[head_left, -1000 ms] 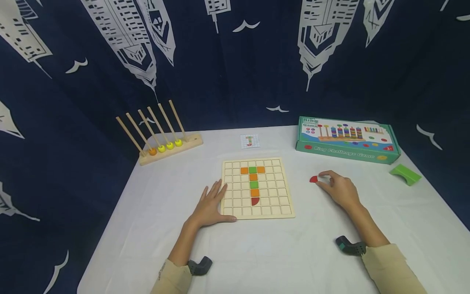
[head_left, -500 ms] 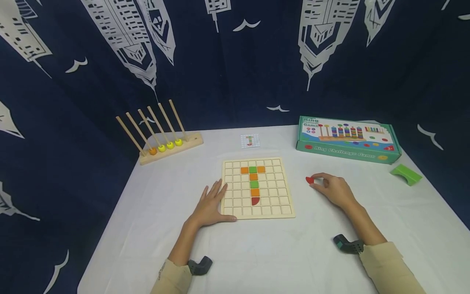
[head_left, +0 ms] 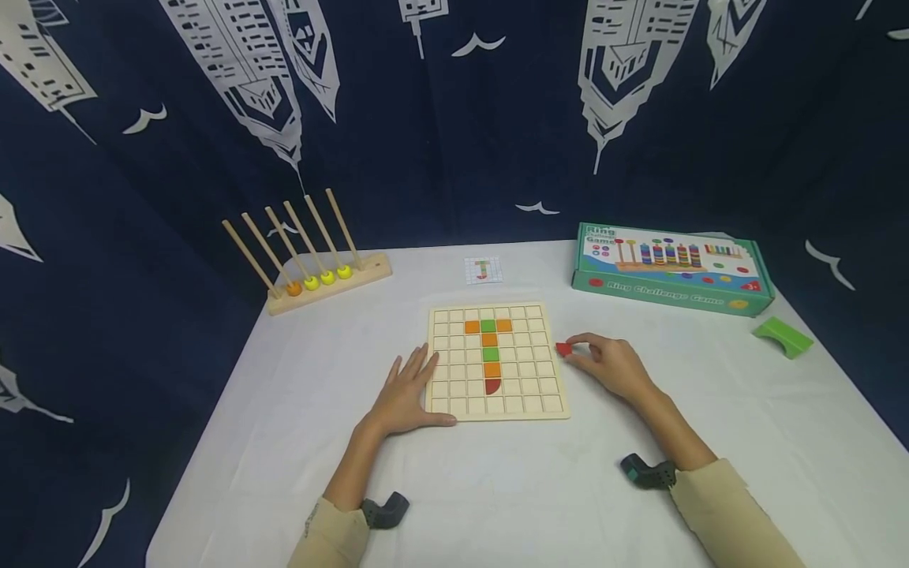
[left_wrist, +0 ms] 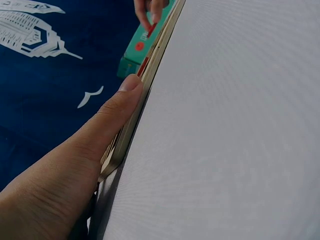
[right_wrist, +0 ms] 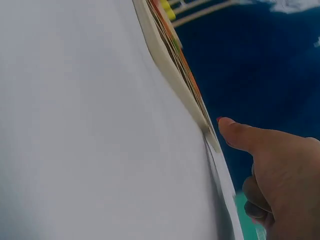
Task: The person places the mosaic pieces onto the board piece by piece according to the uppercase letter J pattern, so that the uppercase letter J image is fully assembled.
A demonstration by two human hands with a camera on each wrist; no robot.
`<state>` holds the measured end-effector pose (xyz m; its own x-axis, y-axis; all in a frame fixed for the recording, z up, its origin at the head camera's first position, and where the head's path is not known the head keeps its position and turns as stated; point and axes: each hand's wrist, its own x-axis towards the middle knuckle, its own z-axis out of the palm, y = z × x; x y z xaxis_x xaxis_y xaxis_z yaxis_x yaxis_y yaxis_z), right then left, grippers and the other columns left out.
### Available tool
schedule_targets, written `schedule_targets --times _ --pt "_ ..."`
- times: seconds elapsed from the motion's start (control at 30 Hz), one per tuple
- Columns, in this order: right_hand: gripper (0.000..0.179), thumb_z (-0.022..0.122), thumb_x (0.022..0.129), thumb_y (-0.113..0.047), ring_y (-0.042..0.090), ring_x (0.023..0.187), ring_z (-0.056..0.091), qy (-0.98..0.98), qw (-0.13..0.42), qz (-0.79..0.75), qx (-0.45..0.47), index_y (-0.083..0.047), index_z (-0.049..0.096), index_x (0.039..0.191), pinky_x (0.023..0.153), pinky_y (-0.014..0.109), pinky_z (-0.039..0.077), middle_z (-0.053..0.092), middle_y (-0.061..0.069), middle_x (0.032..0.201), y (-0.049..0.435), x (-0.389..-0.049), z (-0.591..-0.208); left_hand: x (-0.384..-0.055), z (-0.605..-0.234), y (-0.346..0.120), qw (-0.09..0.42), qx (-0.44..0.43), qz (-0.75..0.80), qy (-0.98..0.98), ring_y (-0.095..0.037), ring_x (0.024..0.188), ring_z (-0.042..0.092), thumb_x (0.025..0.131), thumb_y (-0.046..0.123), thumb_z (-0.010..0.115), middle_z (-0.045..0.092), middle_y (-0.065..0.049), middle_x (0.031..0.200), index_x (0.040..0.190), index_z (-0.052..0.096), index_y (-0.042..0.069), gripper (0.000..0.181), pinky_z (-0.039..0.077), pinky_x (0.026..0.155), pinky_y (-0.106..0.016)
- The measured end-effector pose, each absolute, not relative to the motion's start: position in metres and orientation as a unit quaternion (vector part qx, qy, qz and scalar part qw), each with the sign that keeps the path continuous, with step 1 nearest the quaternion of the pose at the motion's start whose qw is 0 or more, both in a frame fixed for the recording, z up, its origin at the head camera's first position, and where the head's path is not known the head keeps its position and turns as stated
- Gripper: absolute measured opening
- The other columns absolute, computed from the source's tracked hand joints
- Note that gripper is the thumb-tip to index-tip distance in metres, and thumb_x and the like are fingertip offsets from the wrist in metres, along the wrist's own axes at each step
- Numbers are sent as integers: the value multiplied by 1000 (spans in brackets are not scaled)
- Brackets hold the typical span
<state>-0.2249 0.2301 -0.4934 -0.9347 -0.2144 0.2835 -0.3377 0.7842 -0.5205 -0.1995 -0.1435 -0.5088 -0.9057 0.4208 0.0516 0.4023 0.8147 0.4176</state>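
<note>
A square wooden grid board (head_left: 525, 402) lies mid-table. Orange and green square tiles (head_left: 490, 340) form a T on it, with a dark red quarter-round tile (head_left: 492, 386) at the foot of the stem. My left hand (head_left: 401, 401) rests at the board's left edge, fingers spread, the thumb along the near corner. Between thumb and forefinger my right hand (head_left: 616, 367) pinches a red tile (head_left: 563, 349) at the board's right edge. In the right wrist view only a sliver of that tile shows past the thumb (right_wrist: 237, 134).
A small pattern card (head_left: 484, 270) lies behind the board. Back left stands a wooden peg rack (head_left: 327, 288) with an orange and several yellow rings. A green game box (head_left: 671, 268) sits back right, a green arch block (head_left: 783, 337) near it.
My right hand has moved left with the red tile, from the open cloth to the board's right edge. The left hand has stayed in place on the board.
</note>
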Motion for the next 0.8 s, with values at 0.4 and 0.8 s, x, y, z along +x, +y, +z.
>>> schedule_targets --times 0.4,0.8 --pt "30 73 79 -36 -1 46 23 -898 75 312 302 -17 69 100 44 19 25 36 -14 46 132 -212 -492 -199 -507 -145 22 219 213 952 -18 140 3 58 81 59 7 -8 154 147 21 10 120 -3 112 -39" --pt "30 71 80 -40 2 53 43 -898 88 282 327 -18 69 101 51 18 40 69 -7 83 104 -206 -500 -199 -507 -145 26 216 212 953 -18 140 2 58 83 58 8 -8 154 147 21 11 121 -4 112 -39"
